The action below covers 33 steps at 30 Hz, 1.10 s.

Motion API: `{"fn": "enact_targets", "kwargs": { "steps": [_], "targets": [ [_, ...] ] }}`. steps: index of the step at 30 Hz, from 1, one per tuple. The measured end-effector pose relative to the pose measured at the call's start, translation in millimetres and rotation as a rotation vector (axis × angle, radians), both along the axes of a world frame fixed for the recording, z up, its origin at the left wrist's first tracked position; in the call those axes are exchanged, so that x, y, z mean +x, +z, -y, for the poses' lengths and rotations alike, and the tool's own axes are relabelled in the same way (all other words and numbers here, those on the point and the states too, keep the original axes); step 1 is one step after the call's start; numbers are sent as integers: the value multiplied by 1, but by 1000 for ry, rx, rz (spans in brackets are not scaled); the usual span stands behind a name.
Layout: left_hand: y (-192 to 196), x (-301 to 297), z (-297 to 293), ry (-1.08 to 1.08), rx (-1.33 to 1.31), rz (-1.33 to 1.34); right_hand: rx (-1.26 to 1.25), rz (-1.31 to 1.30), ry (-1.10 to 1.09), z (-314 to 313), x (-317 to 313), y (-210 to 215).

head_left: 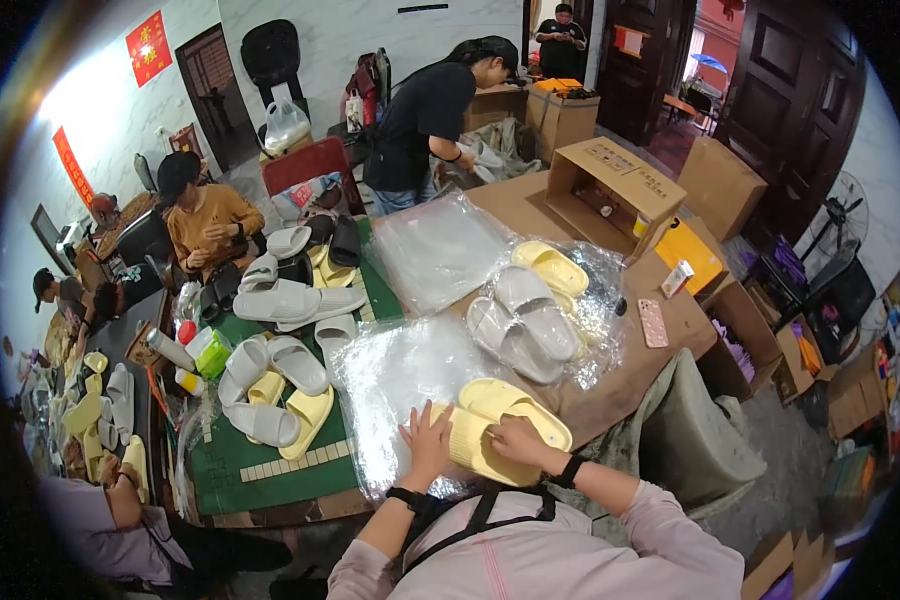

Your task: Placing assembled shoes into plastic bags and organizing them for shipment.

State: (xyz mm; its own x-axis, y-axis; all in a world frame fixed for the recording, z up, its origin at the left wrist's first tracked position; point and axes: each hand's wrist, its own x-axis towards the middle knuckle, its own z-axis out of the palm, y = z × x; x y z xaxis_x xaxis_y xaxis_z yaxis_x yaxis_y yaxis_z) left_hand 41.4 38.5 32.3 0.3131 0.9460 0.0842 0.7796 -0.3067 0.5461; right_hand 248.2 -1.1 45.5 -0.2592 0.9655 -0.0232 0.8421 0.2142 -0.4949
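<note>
Two yellow slippers lie side by side in front of me, a near yellow slipper (475,450) and a far yellow slipper (510,402). My left hand (429,442) has its fingers spread, resting at the left end of the near slipper and over a stack of clear plastic bags (385,385). My right hand (523,440) is closed at the near slipper's strap, its fingertips partly hidden. Just beyond sit bagged grey slippers (535,325) with a yellow slipper (550,265) among them. A second stack of clear bags (440,250) lies farther back.
On the green mat (230,480) at left are loose grey slippers (290,300) and yellow ones. An open cardboard box (610,190) and a pink phone (653,324) are at the right. One person (420,130) bends across the table; another person (205,220) sits at left.
</note>
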Motion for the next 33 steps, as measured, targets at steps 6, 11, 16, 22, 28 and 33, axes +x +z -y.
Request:
{"fn": "enact_targets", "kwargs": {
  "steps": [6,11,16,22,28,33],
  "targets": [
    [9,5,10,-136,-32,103,61,-43,-128,-19,-23,-7],
    [41,0,21,-574,-52,305,210,59,-129,-46,-25,-17],
    [73,-1,43,-615,-257,443,236,47,26,-77,-48,-9],
    [74,-28,15,-117,-623,841,277,-155,166,-86,-47,13],
    [99,-32,6,-53,-538,958,567,-343,-6,-4,-29,104],
    [102,-14,5,-342,-539,928,255,139,-27,-5,-25,86]
  ]
}}
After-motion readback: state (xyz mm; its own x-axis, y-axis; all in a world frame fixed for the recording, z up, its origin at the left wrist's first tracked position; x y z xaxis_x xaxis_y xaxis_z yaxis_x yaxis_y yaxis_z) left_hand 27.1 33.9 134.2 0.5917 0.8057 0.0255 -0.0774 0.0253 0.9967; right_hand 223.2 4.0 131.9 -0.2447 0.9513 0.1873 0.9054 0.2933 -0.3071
